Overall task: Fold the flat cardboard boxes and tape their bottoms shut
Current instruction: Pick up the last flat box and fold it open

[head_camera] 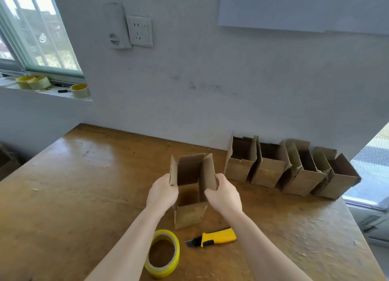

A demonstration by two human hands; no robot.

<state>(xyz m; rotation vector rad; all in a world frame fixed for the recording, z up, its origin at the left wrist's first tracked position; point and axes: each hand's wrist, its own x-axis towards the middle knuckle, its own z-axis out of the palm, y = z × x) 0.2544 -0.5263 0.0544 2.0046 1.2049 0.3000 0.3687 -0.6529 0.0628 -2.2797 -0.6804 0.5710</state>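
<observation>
An opened-up cardboard box stands upright at the middle of the wooden table, its top flaps raised. My left hand grips the box's left side flap and my right hand grips its right side flap. In front of the box, a yellow tape roll lies flat, and a yellow utility knife lies beside it with the blade end pointing left.
Several folded boxes stand in a row against the wall at the back right. Three tape rolls sit on the window sill at the left. The table's right edge drops off by a glass door.
</observation>
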